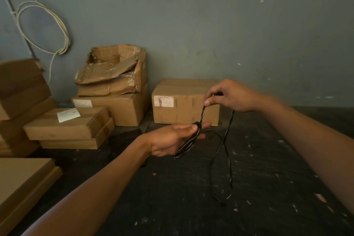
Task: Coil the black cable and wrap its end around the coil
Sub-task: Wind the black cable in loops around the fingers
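A thin black cable (228,136) runs between both hands. My left hand (172,140) is palm up at the centre, with its thumb pressing a few short loops of the cable against the fingers. The loops (186,146) hang below the palm. My right hand (229,96), higher and to the right, pinches a strand between thumb and forefinger; that strand goes taut down to the left hand. The remaining cable hangs from the right hand in a long loose loop that reaches down toward the dark floor (249,188).
Cardboard boxes stand along the grey wall: a sealed one (178,107) just behind the hands, a torn stack (115,86) to its left, flatter boxes (67,124) at far left. A white cable coil (44,27) hangs on the wall.
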Action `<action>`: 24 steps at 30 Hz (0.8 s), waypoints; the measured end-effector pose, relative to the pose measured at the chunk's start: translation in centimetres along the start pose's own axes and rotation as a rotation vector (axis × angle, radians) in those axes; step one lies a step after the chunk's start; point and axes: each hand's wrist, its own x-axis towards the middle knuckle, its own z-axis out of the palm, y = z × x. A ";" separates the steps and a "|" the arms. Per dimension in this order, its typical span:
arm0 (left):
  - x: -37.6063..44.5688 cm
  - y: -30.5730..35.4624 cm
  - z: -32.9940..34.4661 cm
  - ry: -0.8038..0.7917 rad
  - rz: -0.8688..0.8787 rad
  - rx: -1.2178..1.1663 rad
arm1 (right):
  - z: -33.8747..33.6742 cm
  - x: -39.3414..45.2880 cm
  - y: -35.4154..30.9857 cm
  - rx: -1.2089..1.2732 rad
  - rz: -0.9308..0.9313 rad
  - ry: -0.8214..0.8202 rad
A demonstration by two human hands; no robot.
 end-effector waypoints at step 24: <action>-1.5 5.2 -2.7 -0.232 0.346 -0.439 | 14.6 -3.6 -2.6 0.482 0.051 -0.044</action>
